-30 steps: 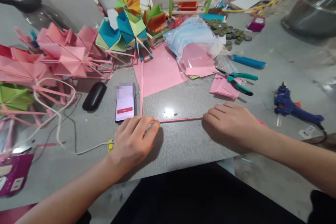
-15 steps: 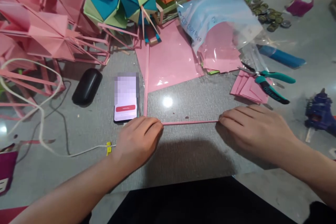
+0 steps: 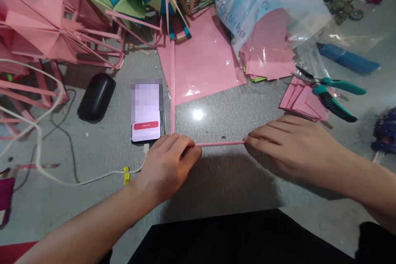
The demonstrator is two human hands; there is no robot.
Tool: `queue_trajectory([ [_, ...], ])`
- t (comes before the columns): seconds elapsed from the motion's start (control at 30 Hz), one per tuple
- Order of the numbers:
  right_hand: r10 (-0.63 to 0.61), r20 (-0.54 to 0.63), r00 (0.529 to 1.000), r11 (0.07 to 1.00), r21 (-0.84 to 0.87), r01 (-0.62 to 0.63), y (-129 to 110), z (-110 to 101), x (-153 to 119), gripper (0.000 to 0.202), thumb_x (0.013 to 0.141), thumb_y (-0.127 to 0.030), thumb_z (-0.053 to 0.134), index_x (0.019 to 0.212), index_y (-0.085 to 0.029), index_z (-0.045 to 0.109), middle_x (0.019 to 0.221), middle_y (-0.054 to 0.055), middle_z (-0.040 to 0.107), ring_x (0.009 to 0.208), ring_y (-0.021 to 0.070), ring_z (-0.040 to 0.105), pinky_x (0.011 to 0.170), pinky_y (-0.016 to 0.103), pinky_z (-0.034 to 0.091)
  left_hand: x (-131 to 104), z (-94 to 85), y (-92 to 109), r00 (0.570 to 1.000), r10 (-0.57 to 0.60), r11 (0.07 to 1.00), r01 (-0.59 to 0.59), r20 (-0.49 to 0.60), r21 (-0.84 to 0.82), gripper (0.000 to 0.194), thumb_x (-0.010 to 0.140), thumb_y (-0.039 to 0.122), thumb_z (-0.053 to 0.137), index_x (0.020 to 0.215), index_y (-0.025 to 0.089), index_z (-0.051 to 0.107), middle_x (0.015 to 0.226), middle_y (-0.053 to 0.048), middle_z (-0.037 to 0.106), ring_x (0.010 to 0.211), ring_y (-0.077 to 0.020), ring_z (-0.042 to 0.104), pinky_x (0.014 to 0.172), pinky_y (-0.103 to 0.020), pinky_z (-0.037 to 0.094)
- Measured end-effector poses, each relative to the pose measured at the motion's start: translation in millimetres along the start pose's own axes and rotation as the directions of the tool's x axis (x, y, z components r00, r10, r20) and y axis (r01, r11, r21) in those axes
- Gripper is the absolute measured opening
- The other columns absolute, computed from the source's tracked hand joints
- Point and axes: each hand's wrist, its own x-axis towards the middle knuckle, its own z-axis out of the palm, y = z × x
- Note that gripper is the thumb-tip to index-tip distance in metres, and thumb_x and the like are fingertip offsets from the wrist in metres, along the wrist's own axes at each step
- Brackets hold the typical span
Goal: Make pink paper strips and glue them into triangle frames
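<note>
A thin pink strip [image 3: 221,144] lies level on the grey table, stretched between my two hands. My left hand [image 3: 173,161] is closed on its left end, just below the phone [image 3: 146,111]. Its right end is in the closed fingers of my right hand [image 3: 284,144]. Another pink strip [image 3: 173,90] runs away from me along the edge of a bagged stack of pink paper [image 3: 204,60], its near end beside my left fingers. The fingertips of both hands are partly hidden.
Pink folded-paper shapes [image 3: 37,24] fill the back left, near a black case [image 3: 96,97] and a white cable [image 3: 93,180]. Pliers [image 3: 335,90] rest on small pink papers [image 3: 305,101] at the right. A blue glue gun [image 3: 385,132] stands at the right edge.
My right hand has moved left and my left hand slightly right, so less of the strip shows between them. The view has shifted a little, with objects at the back now higher in the picture.
</note>
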Motion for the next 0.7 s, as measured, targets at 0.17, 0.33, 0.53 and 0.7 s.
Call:
queue_trajectory([
  [0.17,-0.117,-0.032,0.993,0.993,0.021,0.118,1.8,6.0,6.9,0.032,0.106,-0.009,0.046,0.124,-0.02,0.07,0.107,0.006,0.079,0.091,0.0214,0.068,0.08,0.039,0.046,3.0,-0.5,0.8,1.0,-0.008,1.0,0.008,0.014,-0.014,0.032,0.111,0.019,0.049,0.092,0.02,0.075,0.086,-0.002,0.074,0.077,-0.0174,0.063,0.073,-0.033,0.045],
  [0.33,-0.12,-0.088,0.989,0.992,0.023,0.123,0.1,16.2,9.6,0.026,0.106,-0.009,0.052,0.121,-0.017,0.071,0.103,0.007,0.077,0.091,0.0214,0.068,0.082,0.039,0.049,3.8,0.7,-1.4,0.999,0.038,0.999,-0.038,0.003,0.018,0.028,0.111,0.017,0.049,0.102,0.02,0.075,0.088,-0.002,0.074,0.077,-0.0175,0.063,0.072,-0.033,0.042],
  [0.53,-0.001,-0.118,0.993,0.998,0.066,0.009,-6.1,28.3,7.5,0.024,0.11,-0.018,0.05,0.113,-0.02,0.073,0.1,0.006,0.075,0.09,0.0203,0.066,0.083,0.038,0.05,2.5,2.4,-2.4,0.993,0.097,0.987,-0.105,0.064,0.123,0.033,0.111,0.015,0.048,0.136,0.024,0.067,0.088,-0.002,0.071,0.078,-0.0197,0.062,0.073,-0.034,0.041],
  [0.7,-0.018,-0.149,0.989,0.995,0.095,0.032,-7.2,31.3,7.1,0.028,0.106,-0.01,0.048,0.115,-0.019,0.073,0.1,0.007,0.075,0.094,0.0213,0.066,0.083,0.038,0.05,3.8,2.3,1.2,0.983,0.145,0.972,-0.163,0.11,0.172,0.035,0.108,0.012,0.046,0.137,0.021,0.065,0.087,-0.004,0.068,0.08,-0.0227,0.06,0.075,-0.037,0.039],
])
